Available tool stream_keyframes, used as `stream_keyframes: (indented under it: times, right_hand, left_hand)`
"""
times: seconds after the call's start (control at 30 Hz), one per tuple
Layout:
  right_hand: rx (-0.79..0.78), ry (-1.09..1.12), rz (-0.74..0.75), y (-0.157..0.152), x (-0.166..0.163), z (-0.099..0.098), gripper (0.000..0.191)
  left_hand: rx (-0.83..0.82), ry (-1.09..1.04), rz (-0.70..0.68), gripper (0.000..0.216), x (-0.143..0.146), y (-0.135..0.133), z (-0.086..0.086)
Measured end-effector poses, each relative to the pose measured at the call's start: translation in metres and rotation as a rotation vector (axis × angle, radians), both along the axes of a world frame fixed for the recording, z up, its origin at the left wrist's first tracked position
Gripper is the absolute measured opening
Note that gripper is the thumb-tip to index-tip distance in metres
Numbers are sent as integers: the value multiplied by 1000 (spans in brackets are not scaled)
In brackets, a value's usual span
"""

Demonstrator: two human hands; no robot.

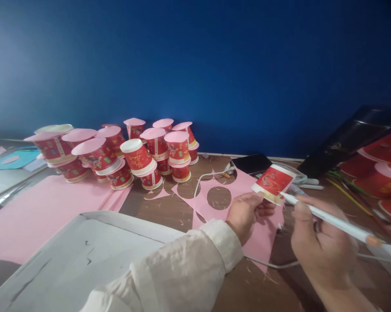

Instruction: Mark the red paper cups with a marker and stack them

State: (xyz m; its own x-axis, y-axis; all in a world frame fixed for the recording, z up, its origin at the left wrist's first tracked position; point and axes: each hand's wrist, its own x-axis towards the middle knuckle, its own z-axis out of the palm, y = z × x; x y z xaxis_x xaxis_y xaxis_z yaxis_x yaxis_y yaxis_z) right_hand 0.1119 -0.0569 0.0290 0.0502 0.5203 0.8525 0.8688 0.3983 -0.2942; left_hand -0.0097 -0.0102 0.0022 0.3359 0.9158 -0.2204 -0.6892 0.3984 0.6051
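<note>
My left hand (249,213), in a pale sleeve, pinches a red paper cup (273,183) by its lower edge. The cup is tilted above the table and carries a gold dragon-like print, with pale bands at its two ends. My right hand (321,242) is closed around a long white pen (331,220) with an orange part near its back end. The pen's front tip is at the cup's lower right side; whether it touches is unclear. Under the hands lies a pink paper sheet (247,184) with a round hole cut out.
Several stacked red cups (137,157), most topped with pink paper discs (90,146), stand along the blue wall (195,73). At left lie pink sheets (36,208) and a white box lid (111,260). A white cable (200,178) crosses the table; more red cups (385,151) are at right.
</note>
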Motion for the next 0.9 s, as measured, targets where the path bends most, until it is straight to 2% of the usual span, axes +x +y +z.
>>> stream_keyframes:
  times: [0.2, 0.4, 0.53, 0.9]
  right_hand:
    - [-9, -45, 31, 0, -3, 1, 11]
    - [53, -134, 64, 5, -3, -2, 10]
    - [10, -159, 102, 4, -3, 0, 9]
    - [-10, -113, 40, 2, -4, 0, 11]
  left_hand:
    - [40, 3, -3, 33, 0, -2, 2]
    - [72, 34, 10, 40, 1, -2, -1]
    - [74, 49, 17, 40, 0, -2, -1]
    - [99, 91, 4, 40, -1, -3, 1]
